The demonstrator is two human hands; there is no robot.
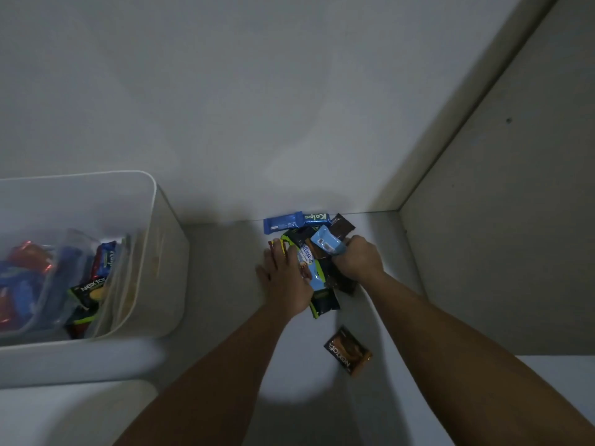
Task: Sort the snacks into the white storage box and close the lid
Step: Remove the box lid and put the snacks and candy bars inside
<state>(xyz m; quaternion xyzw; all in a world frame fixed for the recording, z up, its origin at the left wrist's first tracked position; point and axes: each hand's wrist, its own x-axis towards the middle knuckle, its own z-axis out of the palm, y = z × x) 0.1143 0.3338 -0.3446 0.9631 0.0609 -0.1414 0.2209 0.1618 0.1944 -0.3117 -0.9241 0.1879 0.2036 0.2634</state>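
A pile of snack packets (317,275) lies on the pale surface near the back wall. My left hand (285,281) lies on the pile's left side with its fingers around several packets. My right hand (357,257) grips a light blue packet (326,243) at the pile's right side. Two blue bars (294,221) lie against the wall behind the pile. One brown packet (349,350) lies apart, nearer to me. The white storage box (151,220) stands open at the left with several snacks inside; its lid is not in view.
A beige side panel (499,220) closes off the surface on the right. The grey back wall (257,107) rises just behind the pile. A white rounded edge (80,410) shows at the lower left.
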